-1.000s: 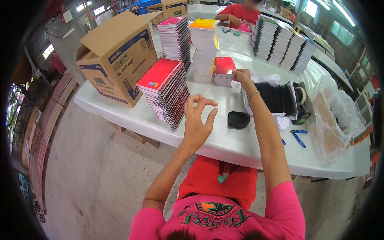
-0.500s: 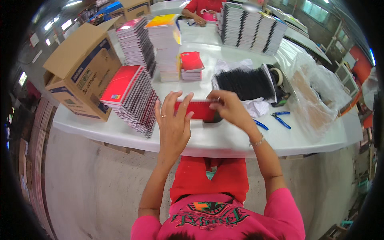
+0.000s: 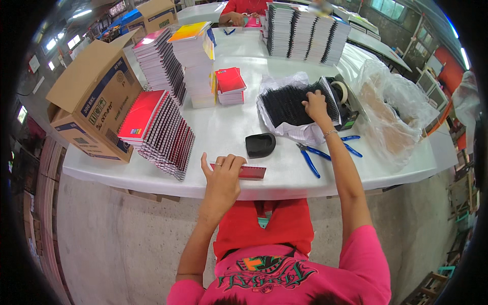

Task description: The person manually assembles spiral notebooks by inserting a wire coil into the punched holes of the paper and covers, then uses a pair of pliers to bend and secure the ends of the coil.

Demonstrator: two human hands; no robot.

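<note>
My left hand (image 3: 223, 178) is closed on a small red notebook (image 3: 252, 173), held on its long edge near the front of the table. Further right, my right hand (image 3: 316, 105) reaches onto a pile of black spiral coils (image 3: 285, 108) lying on crumpled white paper. Its fingers are bent down onto the coils at the pile's right side; the fingertips are partly lost against the black. Between the hands sits a hollow black piece (image 3: 260, 145) with a rounded end. Blue-handled pliers (image 3: 309, 158) lie beside my right forearm, with a second blue-handled tool (image 3: 352, 145) partly behind it.
A leaning stack of red spiral notebooks (image 3: 165, 133) stands left, beside a cardboard box (image 3: 96, 101). Behind are a short red stack (image 3: 231, 81), a tall yellow-topped stack (image 3: 192, 66) and bound books (image 3: 305, 35). Clear plastic (image 3: 391, 107) lies right. A person (image 3: 244, 11) works across the table.
My right hand has left the red notebook and moved right and away onto the coils. My left hand has lowered the notebook toward the table's front edge, uncovering the black piece.
</note>
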